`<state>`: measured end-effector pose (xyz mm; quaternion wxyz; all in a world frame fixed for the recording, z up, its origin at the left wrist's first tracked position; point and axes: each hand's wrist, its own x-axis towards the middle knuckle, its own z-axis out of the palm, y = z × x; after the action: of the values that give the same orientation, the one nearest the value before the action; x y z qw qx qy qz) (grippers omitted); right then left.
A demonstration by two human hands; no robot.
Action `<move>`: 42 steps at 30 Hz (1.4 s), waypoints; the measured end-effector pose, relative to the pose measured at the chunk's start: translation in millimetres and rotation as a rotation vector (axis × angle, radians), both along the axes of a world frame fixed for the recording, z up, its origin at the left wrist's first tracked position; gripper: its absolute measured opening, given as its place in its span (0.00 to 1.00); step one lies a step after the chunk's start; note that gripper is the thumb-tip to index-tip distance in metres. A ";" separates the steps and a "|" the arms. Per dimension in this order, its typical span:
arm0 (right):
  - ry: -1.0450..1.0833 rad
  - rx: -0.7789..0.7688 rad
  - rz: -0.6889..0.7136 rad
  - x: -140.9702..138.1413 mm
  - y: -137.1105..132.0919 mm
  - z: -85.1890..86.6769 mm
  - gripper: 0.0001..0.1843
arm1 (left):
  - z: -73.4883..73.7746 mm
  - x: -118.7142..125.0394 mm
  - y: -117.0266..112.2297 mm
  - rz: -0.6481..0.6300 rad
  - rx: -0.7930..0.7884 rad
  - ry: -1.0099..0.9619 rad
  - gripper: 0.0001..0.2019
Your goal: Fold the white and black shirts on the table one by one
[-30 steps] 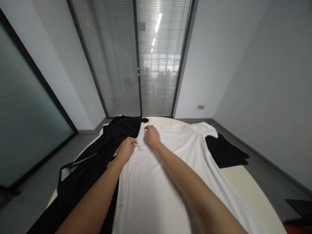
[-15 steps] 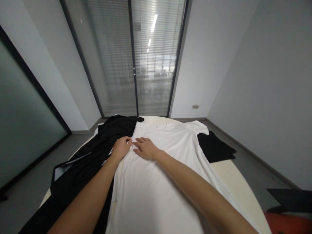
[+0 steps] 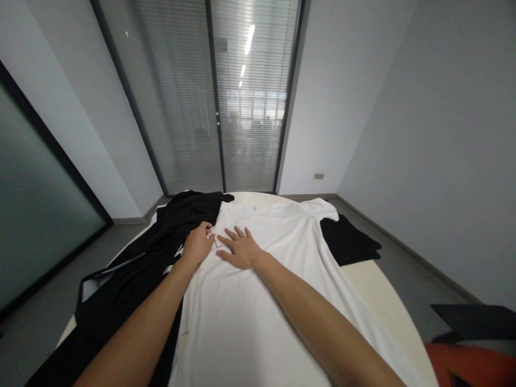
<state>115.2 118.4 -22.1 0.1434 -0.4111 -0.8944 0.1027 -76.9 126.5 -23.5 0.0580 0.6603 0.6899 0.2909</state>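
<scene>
A white T-shirt point(image 3: 278, 269) lies spread flat on a round cream table point(image 3: 387, 306), its collar at the far end. My right hand point(image 3: 238, 248) rests flat on the shirt's upper left part, fingers spread. My left hand point(image 3: 198, 244) is closed just beside it, pinching the shirt's left edge near the folded-in sleeve. The two hands almost touch.
Black garments point(image 3: 133, 274) are heaped along the table's left side, and another black piece point(image 3: 349, 242) lies under the shirt's right sleeve. A red and black seat point(image 3: 471, 344) stands at the lower right. Glass doors with blinds point(image 3: 217, 97) close the far wall.
My right hand has come back toward me from near the collar and flattened on the shirt. The left hand stays pinched at the left edge. The view has shifted a little.
</scene>
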 end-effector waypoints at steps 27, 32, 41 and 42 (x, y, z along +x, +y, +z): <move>0.203 -0.048 -0.059 4.2 -1.4 3.5 0.27 | -1.4 2.3 14.0 -0.029 0.033 -0.383 0.10; 0.306 -0.012 -0.095 6.1 6.0 2.0 0.23 | -5.0 15.3 16.2 -0.092 0.083 -0.466 0.09; 0.568 -0.075 -0.141 9.4 21.5 -11.3 0.24 | -10.6 35.8 9.8 -0.209 0.096 -0.533 0.09; 0.584 -0.090 -0.149 9.6 23.1 -11.8 0.24 | -11.3 37.9 8.8 -0.221 0.094 -0.535 0.09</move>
<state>124.8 141.6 -33.8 0.3831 -0.4344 -0.7774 0.2451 -38.9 135.2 -34.8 0.2385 0.6333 0.5599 0.4781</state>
